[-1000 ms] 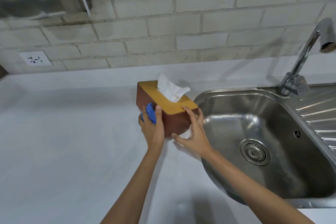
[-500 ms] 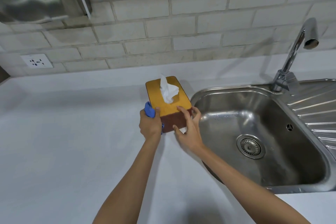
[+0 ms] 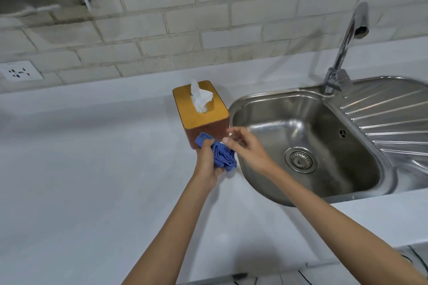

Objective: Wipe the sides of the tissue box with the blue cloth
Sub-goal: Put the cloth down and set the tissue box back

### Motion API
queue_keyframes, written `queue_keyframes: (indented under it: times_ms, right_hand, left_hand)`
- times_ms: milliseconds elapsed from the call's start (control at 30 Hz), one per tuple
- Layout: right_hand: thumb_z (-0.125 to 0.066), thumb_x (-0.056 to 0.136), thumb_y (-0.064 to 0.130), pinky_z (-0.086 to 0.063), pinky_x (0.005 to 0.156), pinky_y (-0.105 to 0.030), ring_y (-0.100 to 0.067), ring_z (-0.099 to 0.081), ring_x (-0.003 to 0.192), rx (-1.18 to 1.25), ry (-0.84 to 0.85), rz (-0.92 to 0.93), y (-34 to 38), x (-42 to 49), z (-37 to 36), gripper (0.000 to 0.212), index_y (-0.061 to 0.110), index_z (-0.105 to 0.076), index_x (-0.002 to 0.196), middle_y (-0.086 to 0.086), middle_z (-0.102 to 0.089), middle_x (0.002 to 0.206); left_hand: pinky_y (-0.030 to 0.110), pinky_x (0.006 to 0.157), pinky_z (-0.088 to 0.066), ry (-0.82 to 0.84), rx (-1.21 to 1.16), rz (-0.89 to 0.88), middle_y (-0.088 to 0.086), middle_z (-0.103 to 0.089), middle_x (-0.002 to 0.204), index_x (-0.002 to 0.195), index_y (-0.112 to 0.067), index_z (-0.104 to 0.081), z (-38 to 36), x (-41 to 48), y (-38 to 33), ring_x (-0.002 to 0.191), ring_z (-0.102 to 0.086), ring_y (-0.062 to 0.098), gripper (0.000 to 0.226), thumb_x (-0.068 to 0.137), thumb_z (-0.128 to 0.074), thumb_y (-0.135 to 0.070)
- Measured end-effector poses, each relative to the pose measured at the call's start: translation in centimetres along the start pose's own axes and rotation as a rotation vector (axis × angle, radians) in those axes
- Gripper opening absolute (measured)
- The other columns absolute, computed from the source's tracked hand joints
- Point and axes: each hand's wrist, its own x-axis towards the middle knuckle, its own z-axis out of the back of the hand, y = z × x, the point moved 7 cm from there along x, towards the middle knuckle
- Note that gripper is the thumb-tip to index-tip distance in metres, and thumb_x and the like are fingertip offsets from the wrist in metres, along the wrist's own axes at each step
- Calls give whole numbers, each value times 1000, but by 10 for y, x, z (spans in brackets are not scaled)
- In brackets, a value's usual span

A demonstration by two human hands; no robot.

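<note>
The box [image 3: 201, 112] stands upright on the bench [image 3: 92, 169], just beyond both hands and close beside the sink [image 3: 308, 141] rim on the right hand's side. Its top is yellow-orange, its visible near end is reddish brown, and a white tissue [image 3: 199, 97] stands up out of the slot in the top. The left hand [image 3: 207, 162] is closed around the cloth [image 3: 220, 154], which is bunched in folds; the thumb lies over the upper part of the bundle and the rest of the cloth spills out toward the right hand. The upper corner of the cloth overlaps the lower part of the box's near end; whether it presses on that face or sits just short of it cannot be told from this view. The right hand [image 3: 246, 148] is beside the left, over the strip of bench between the box and the sink rim. Its fingers are spread and loosely curled, holding nothing; the fingertips are blurred and sit close to the box's near right corner and to the cloth, and contact with either cannot be confirmed. Both forearms reach in from the near edge of the bench. Beyond the right hand, the tap [image 3: 342, 53] rises at the far side of the sink, its spout above the basin. Far out past the left hand, a socket [image 3: 19, 73] is set in the brick wall above the bench.
</note>
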Motion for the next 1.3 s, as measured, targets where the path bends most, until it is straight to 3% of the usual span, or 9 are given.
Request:
queue_keyframes:
  times_ms: [67, 133, 233, 367, 433, 567, 767, 967, 1300]
  right_hand:
    - [-69, 83, 23, -52, 71, -12, -2, -66, 82, 129, 83, -95, -2, -11, -6, 33, 20, -54, 113, -4, -65, 98]
    - [-67, 85, 17, -55, 73, -18, -4, -68, 82, 269, 50, -202, -11, -14, -10, 35, 15, -55, 117, -4, -66, 101]
    - [-60, 88, 11, -57, 69, -28, -16, -70, 83, 544, 31, -360, -17, -23, -2, 36, 10, -55, 124, -9, -68, 101]
    - [-64, 84, 7, -56, 65, -28, -18, -68, 85, 576, -182, -348, -38, -68, 69, 42, 17, -52, 124, -6, -69, 102]
    - [-67, 81, 4, -55, 73, -32, -21, -68, 88, 519, -199, -392, -49, -73, 89, 46, 18, -52, 121, -5, -71, 100]
    - [-69, 80, 17, -53, 75, -24, -16, -69, 89, 321, -56, -447, -49, -72, 109, 24, 12, -67, 103, 1, -75, 92]
    - [-61, 88, 25, -60, 67, -25, -8, -72, 72, 423, -236, -430, -47, -93, 160, 17, 12, -67, 98, 5, -77, 79]
    - [-66, 85, 30, -50, 55, -21, -19, -55, 64, -76, -89, -671, -56, -136, 179, 25, 5, -67, 88, -10, -60, 77]
    - [-66, 86, 26, -52, 52, -21, -17, -59, 64, -254, 97, -813, -68, -165, 181, 21, 6, -63, 93, -8, -64, 81]
  left_hand:
    - [32, 61, -52, 61, 162, 2, 17, -61, 92, 104, -5, -56, -9, -6, -6, 71, -61, 22, 31, 96, -33, -25]
    - [29, 60, -56, 64, 474, -63, 10, -65, 94, 117, -9, -55, -13, -8, -19, 73, -65, 16, 38, 100, -28, -31]
    - [38, 94, -47, 51, 1107, -252, 12, -60, 125, 129, -13, -52, -34, -6, -40, 111, -58, 28, 52, 100, -22, -43]
    - [43, 97, -42, 134, 1541, -426, 18, -61, 119, 102, -6, -60, -97, -27, -38, 111, -54, 35, 54, 99, -22, -45]
    - [40, 89, -43, 229, 1386, -465, 20, -63, 114, 93, -6, -57, -113, -32, -52, 102, -57, 32, 43, 101, -29, -37]
    - [25, 74, -46, 359, 959, -399, 6, -61, 105, 114, -6, -59, -115, -30, -72, 89, -58, 19, 34, 101, -40, -31]
    - [26, 66, -56, 417, 624, -185, 3, -65, 100, 102, -15, -59, -96, -30, -34, 85, -62, 15, 19, 98, -46, -28]
    - [22, 60, -55, 426, 676, 167, 4, -67, 93, 107, -13, -59, -53, -39, 60, 74, -63, 14, 15, 96, -49, -19]
    - [26, 69, -60, 663, 780, 438, 9, -70, 94, 106, -12, -62, -44, -60, 117, 63, -72, 12, 14, 95, -53, -13]
